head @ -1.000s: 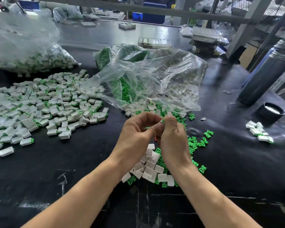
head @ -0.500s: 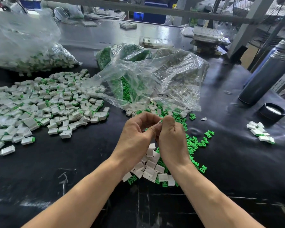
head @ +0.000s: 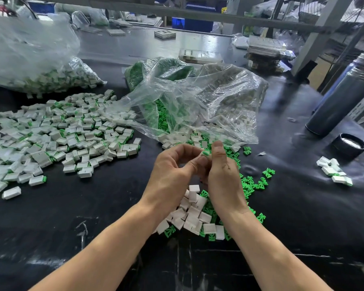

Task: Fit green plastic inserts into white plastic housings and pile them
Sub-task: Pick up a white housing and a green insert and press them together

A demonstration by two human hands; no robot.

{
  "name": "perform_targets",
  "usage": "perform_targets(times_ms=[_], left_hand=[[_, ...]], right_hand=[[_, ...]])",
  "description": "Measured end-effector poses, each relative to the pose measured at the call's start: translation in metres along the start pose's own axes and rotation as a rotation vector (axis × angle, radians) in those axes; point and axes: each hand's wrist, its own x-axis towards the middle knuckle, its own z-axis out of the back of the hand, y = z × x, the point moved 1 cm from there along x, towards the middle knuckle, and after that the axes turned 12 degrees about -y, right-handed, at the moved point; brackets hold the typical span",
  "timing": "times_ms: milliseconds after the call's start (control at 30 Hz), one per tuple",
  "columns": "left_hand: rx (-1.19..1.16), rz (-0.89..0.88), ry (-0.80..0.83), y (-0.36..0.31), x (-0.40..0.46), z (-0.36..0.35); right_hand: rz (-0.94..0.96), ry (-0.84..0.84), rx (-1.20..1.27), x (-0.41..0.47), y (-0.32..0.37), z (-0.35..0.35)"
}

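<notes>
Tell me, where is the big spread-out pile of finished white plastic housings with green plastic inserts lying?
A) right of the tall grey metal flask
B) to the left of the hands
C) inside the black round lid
B: the big pile of white plastic housings with green plastic inserts spreads over the black table, left of both hands.

free: bare black table [head: 76, 211] front-left | blocked: plastic bag [head: 198, 106] ahead

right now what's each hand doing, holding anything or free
Left hand: fingers curled, pinching the small white and green part.
Right hand: pinching that same part from the other side.
</notes>
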Motion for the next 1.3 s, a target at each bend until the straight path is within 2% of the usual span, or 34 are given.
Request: perform_targets(times_ms=[167,367,600,800,867,1033,1167,1300], left_hand=[[0.136,-0.074,-0.066,-0.001,0.007,0.009],[0.581,-0.164,-0.169,0.004,0.024,0.038],[1.055,-0.447,-0.488,-0.012,0.047,0.084],[1.248,-0.42,-0.599,-0.013,0.054,0.102],[1.194,-0.456,-0.568,-0.014,0.053,0.096],[0.96,-0.524,-0.316,-0.011,0.041,0.068],[0.943,-0.517,-0.174,-0.002,0.034,0.054],[0.96,-0.494,-0.138,0.003,0.03,0.048]], right_hand=[[0.132,-0.05,-0.111,0.006,0.001,0.011],[0.156,-0.068,-0.079,0.009,-0.002,0.013],[0.102,-0.132,-0.047,0.019,-0.002,0.025],[0.187,-0.141,-0.163,0.02,-0.007,0.028],[0.205,-0.127,-0.25,0.023,-0.008,0.028],[0.345,0.033,-0.54,0.02,-0.008,0.023],[0.538,0.123,-0.749,0.018,-0.007,0.008],[0.622,0.116,-0.89,0.017,-0.009,-0.003]])
